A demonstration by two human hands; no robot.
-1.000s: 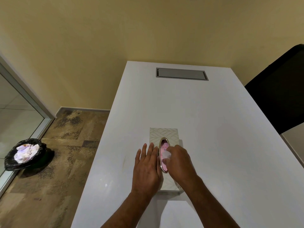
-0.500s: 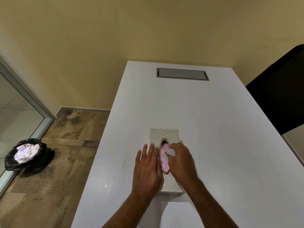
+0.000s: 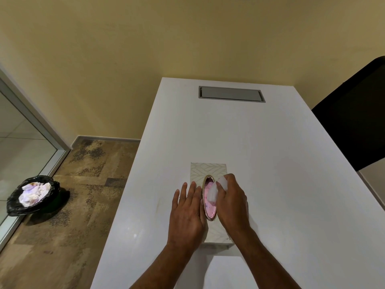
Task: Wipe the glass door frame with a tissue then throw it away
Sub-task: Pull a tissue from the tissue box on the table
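Note:
A patterned white tissue box (image 3: 208, 170) with a gold-rimmed oval slot lies on the white table (image 3: 270, 163). My left hand (image 3: 187, 213) rests flat on the box's left side, fingers apart. My right hand (image 3: 232, 202) pinches a white tissue (image 3: 215, 189) that rises out of the slot. The glass door frame (image 3: 39, 124) runs along the far left. A bin with a black liner (image 3: 34, 195), holding crumpled tissues, stands on the floor beside that frame.
A grey recessed hatch (image 3: 231, 94) sits in the table's far end. A black chair back (image 3: 358, 122) stands at the right. Patterned brown carpet (image 3: 73, 226) lies between table and door. A yellow wall is behind.
My right hand has lifted and drawn the tissue further out of the slot. My left hand has stayed flat on the box.

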